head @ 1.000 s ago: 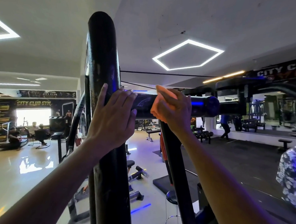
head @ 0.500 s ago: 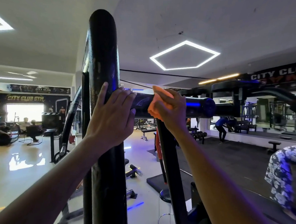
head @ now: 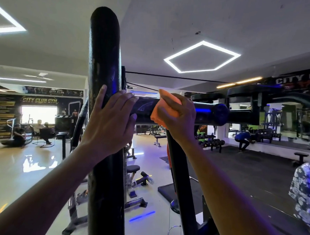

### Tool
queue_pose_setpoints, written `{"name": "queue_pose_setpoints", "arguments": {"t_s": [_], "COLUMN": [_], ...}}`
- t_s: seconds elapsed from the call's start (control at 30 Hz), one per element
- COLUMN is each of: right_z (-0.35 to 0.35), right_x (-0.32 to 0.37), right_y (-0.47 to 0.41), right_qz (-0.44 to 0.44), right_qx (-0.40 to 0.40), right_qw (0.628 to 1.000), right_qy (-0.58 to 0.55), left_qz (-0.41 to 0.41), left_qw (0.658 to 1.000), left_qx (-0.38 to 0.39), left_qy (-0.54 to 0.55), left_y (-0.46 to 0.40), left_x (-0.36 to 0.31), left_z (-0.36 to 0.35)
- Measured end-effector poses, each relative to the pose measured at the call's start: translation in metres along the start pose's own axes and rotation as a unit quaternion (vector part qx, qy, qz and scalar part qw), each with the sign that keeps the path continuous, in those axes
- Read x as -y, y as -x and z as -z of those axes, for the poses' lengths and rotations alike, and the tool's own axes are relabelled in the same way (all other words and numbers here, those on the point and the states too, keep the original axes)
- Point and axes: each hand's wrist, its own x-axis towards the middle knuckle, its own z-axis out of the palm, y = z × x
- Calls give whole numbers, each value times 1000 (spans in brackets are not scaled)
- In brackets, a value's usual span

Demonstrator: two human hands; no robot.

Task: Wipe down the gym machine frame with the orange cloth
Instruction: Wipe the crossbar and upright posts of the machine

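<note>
- While the right hand (head: 177, 116) grips the bunched orange cloth (head: 166, 109) against the black horizontal crossbar (head: 207, 112) of the gym machine frame, the wiping looks to be mid-stroke, with the cloth sitting just right of the joint with the thick black upright post (head: 105, 64).
- Left hand (head: 111, 122) lies spread and flat on that post, fingers straight and reaching onto the crossbar's near end (bracing, I judge, not cleaning).
- Nothing on the black paint shows which parts are already wiped.
- Left to do, by my reckoning: the crossbar's rounded far end, the tall post and the slanted black strut (head: 179, 181) below the cloth.
</note>
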Motion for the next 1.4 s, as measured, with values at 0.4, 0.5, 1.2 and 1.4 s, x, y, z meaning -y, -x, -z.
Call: {"name": "queue_pose_setpoints", "arguments": {"t_s": [0.4,0.5,1.2,1.4], "right_z": [-18,-6,-7,-57], "right_x": [31,10,45,106], "right_y": [21,4,15,56], "right_qz": [214,149,152,185], "right_qx": [93,18,19,35], "right_qw": [963,975,972,972], "right_qy": [137,164,178,140], "left_qz": [113,138,150,146], "left_qw": [990,985,971,966], "left_qx": [-67,-47,5,24], "left_qy": [55,88,187,210], "left_y": [2,10,28,30], "left_x": [-2,2,33,44], "left_z": [4,2,16,18]}}
